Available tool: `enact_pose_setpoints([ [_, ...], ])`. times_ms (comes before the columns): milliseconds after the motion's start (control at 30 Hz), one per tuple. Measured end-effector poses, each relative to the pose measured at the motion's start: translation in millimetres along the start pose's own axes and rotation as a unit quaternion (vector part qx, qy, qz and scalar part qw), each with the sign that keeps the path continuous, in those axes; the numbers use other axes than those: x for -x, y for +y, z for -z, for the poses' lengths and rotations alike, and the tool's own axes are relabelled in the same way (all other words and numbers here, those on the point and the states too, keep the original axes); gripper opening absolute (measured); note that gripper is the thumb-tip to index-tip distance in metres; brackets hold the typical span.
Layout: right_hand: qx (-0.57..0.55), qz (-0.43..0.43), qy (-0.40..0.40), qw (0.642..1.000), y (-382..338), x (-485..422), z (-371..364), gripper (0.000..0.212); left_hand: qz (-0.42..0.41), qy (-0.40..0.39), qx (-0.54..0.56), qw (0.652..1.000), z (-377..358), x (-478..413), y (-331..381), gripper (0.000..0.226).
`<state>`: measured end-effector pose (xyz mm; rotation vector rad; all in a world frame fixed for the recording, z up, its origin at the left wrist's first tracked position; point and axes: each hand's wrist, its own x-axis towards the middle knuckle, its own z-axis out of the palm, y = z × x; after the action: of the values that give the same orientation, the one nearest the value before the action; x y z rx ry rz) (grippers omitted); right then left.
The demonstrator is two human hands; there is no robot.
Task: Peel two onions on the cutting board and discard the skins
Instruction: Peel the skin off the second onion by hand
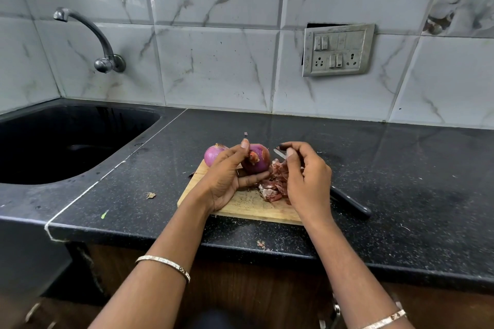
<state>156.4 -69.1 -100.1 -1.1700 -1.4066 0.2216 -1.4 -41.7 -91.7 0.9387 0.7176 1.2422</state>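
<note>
1. Countertop (401, 168), black, bears a wooden cutting board (240, 205); sink (53, 128) at left, tap (88, 29) and switch plate (338, 49) on the tiled wall (213, 61).
2. Left hand (227, 176) grips one onion (255, 159) over the board; second onion (213, 155) rests at its far corner, skins (275, 181) heaped alongside.
3. Right hand (304, 176) curls over the skins; its grasp cannot be told.

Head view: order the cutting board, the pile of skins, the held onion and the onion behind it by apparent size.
1. cutting board
2. pile of skins
3. held onion
Unranked: the onion behind it. It is partly hidden and farther back, so the two onions may be alike.
</note>
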Motion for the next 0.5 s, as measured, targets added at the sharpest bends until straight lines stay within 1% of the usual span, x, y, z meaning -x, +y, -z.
enact_pose_setpoints([
  [67,0.012,0.006,-0.013,1.000,-1.1,0.6,-0.7,0.036,0.008,0.002,-0.002,1.000,-2.3,2.2,1.9,0.051],
  [100,0.016,0.006,-0.020,1.000,-1.5,0.7,-0.9,0.034,0.010,-0.002,-0.002,1.000,-2.6,2.9,2.6,0.055],
  [167,0.016,0.006,-0.027,0.999,-1.3,0.7,-0.7,0.015,0.009,-0.013,-0.003,1.000,-2.3,3.8,3.2,0.059],
  [200,0.021,0.008,-0.031,0.999,-2.6,1.0,-0.2,0.015,0.006,-0.015,-0.003,1.000,-2.0,4.2,3.4,0.059],
  [233,0.021,0.015,-0.034,0.999,-2.8,1.4,-0.2,0.019,0.002,-0.021,-0.007,1.000,-0.6,3.2,2.7,0.059],
  [267,0.021,0.023,-0.035,0.999,-3.2,1.7,-0.1,0.020,0.002,-0.028,-0.012,1.000,0.8,1.8,1.8,0.056],
  [333,0.015,0.038,-0.037,0.998,-6.2,2.4,0.2,0.013,0.004,-0.035,-0.023,0.999,2.3,0.2,0.6,0.035],
  [367,0.014,0.044,-0.038,0.998,-7.0,2.8,0.1,0.013,0.003,-0.037,-0.029,0.999,2.7,-0.2,0.0,0.027],
  [433,0.016,0.056,-0.030,0.998,-5.9,2.7,-0.6,0.014,-0.002,-0.037,-0.034,0.999,3.0,-0.3,-0.5,0.024],
  [500,0.017,0.068,-0.009,0.998,-4.4,2.4,-0.7,0.010,-0.002,-0.041,-0.029,0.999,3.5,-1.4,-0.6,0.025],
])
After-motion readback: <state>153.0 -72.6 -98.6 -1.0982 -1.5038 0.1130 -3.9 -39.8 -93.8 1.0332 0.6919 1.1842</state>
